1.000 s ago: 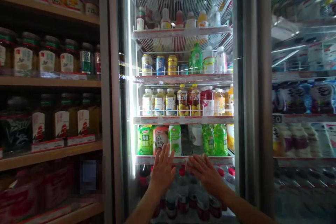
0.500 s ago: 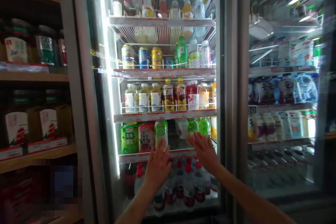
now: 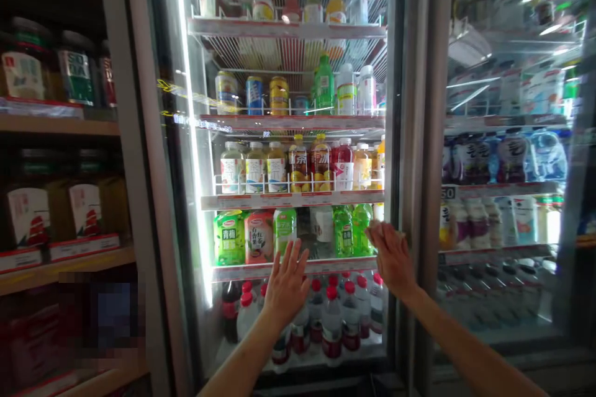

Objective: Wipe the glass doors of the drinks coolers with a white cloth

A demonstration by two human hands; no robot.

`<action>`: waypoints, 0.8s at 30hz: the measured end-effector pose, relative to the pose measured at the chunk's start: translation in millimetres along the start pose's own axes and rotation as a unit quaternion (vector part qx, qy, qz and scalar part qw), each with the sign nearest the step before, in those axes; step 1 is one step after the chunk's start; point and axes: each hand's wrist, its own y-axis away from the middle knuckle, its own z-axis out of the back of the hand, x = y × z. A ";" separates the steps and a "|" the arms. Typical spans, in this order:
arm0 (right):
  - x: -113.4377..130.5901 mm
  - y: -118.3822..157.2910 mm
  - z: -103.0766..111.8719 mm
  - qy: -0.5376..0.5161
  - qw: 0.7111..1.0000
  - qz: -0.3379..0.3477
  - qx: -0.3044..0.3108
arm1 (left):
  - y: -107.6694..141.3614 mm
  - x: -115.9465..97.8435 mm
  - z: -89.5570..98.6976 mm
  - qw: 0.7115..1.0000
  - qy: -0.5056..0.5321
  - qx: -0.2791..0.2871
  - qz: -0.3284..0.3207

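My left hand (image 3: 287, 285) is raised with its fingers spread and holds nothing. It appears in front of the cooler's lower shelf edge (image 3: 251, 270), below a green-labelled bottle (image 3: 284, 224). Over on the right, my right hand (image 3: 393, 257) is up beside the metal door frame (image 3: 421, 155), palm turned inward, fingers extended and close together, with nothing in it. It is nearest to the green bottles (image 3: 344, 231) at the right end of that shelf. Whether either hand touches the glass cannot be told.
Red-capped bottles (image 3: 331, 325) stand on the cooler's bottom. Above are rows of drinks, including tea bottles (image 3: 298, 164) and cans (image 3: 279, 95). A wooden shelf (image 3: 60, 128) with jars is on the left; another glass-fronted cooler (image 3: 503, 192) is on the right.
My right hand has moved right, from in front of the green bottles to beside the door frame. My left hand has shifted slightly right and up. The view has shifted a little.
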 end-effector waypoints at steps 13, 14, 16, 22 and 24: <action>81.4 -6.7 -6.8 -0.069 0.970 0.231 0.030 | 33.3 37.9 2.0 0.999 -0.035 -0.001 0.019; 84.6 -25.5 -5.3 -0.073 0.975 0.211 0.018 | 34.1 41.5 2.9 0.999 -0.039 0.002 0.025; 93.5 -54.3 -3.6 -0.079 0.985 0.154 -0.005 | 35.9 46.9 5.8 0.998 -0.042 0.012 0.039; 120.4 -23.1 -7.0 -0.109 0.932 0.344 0.030 | 44.2 66.8 17.5 0.996 -0.064 0.015 0.060; 123.7 -26.3 -7.7 -0.111 0.916 0.383 0.037 | 45.5 78.0 20.8 0.995 -0.079 0.010 0.063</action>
